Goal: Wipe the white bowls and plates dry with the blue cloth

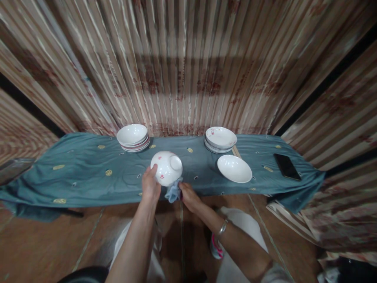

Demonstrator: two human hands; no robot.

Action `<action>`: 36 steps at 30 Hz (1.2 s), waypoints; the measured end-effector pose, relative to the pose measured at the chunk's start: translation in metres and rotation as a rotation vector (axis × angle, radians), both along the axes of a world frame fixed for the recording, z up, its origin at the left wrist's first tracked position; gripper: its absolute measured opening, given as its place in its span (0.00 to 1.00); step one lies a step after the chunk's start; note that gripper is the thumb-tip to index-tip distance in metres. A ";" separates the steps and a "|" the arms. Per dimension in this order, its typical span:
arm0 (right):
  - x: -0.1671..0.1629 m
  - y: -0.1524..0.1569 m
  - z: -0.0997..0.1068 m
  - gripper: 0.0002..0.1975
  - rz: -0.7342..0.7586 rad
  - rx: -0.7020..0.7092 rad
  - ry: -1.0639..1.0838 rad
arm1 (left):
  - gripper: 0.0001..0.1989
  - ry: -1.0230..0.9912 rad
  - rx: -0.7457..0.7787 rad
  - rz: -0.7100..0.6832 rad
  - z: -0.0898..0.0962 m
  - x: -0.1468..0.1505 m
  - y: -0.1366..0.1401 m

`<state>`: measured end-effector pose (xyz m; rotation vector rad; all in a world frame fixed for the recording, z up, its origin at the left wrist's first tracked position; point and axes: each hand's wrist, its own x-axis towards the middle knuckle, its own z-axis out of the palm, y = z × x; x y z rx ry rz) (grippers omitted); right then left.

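My left hand (150, 184) grips a white bowl (165, 169) by its left side. The bowl is tipped so its underside, with a round foot and small red flower marks, faces me. My right hand (190, 195) is closed on a crumpled light-blue cloth (174, 191), which touches the lower right edge of the bowl. Both hands are over the front edge of the table. A single white shallow bowl (235, 169) lies to the right of them, its open side up.
A blue-green patterned cloth (88, 173) covers the long table. At the back stand a stack of bowls (133, 136) on the left and a stack of plates (220, 138) on the right. A black phone (287, 166) lies at the right end. Pleated curtains (188, 70) hang behind.
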<state>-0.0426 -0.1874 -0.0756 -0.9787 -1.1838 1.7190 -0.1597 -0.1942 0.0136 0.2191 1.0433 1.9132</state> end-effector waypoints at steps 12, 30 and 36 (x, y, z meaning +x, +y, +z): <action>0.051 0.018 0.076 0.17 0.047 0.346 -0.164 | 0.21 0.110 -0.006 -0.050 -0.004 0.000 -0.002; 0.038 0.016 0.057 0.23 -0.287 1.110 -0.890 | 0.22 0.059 -0.023 -0.136 -0.003 0.020 -0.002; 0.034 0.007 0.061 0.25 -0.232 1.112 -0.801 | 0.25 0.060 -0.006 -0.161 -0.006 0.019 -0.003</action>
